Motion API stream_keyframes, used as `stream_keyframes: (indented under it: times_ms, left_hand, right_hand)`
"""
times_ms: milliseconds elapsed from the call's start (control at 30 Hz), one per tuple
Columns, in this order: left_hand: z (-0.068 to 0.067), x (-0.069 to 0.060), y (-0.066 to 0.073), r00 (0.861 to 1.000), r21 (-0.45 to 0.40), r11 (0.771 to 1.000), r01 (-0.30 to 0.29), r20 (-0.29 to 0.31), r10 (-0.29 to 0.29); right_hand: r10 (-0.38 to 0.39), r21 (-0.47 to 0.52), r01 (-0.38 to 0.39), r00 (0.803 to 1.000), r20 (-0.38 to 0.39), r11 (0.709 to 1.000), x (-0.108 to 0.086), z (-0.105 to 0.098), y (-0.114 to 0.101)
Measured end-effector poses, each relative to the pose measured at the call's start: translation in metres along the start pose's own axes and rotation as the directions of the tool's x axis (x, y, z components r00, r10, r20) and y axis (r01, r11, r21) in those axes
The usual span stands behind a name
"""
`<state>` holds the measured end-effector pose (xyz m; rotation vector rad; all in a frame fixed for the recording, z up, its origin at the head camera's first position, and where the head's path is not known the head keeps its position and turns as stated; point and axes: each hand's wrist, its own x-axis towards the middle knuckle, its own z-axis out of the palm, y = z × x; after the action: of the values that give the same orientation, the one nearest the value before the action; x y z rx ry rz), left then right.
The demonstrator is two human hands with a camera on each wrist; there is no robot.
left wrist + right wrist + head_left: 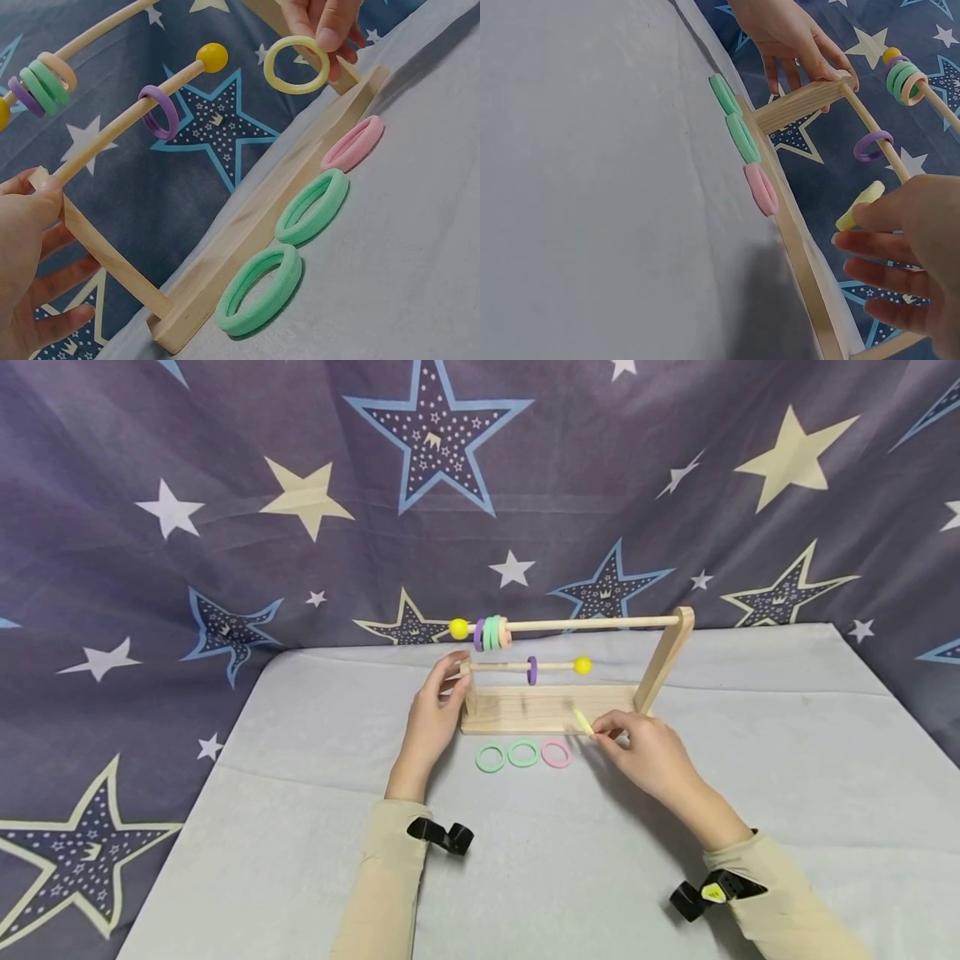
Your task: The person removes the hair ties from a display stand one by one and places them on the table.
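A wooden stand (551,710) has two dowels tipped with yellow balls. My left hand (435,706) holds the top of its shorter post, thumb on the near side in the left wrist view. My right hand (648,752) pinches a yellow hair tie (296,65) in front of the stand, off the table and apart from the lower dowel (491,667). A purple hair tie (159,112) hangs on that dowel. On the upper dowel (592,624) purple, green and peach hair ties (491,633) are bunched by the ball.
Two green hair ties (259,290) (313,206) and a pink hair tie (352,143) lie in a row on the grey cloth along the stand's front edge. The stand's taller post (664,660) rises at the right. A star-patterned curtain (480,552) hangs behind the table.
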<state>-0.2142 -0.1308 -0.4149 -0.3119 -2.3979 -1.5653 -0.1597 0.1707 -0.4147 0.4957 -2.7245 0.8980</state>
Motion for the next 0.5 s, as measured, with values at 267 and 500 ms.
stream_keyframes:
  times_ms: [267,500]
  left_hand:
    - [0.0003,-0.0005,-0.0002,1.0,-0.005,1.0,-0.003,-0.002,0.003]
    - [0.0004,0.0002,-0.001,1.0,0.003,1.0,-0.008,-0.005,0.008]
  right_hand:
    - [-0.006,-0.056,0.009,0.999,0.054,0.998,-0.0044,-0.0012,0.0047]
    - [-0.001,-0.094,0.009,0.996,0.087,0.996,-0.0057,-0.0013,0.0085]
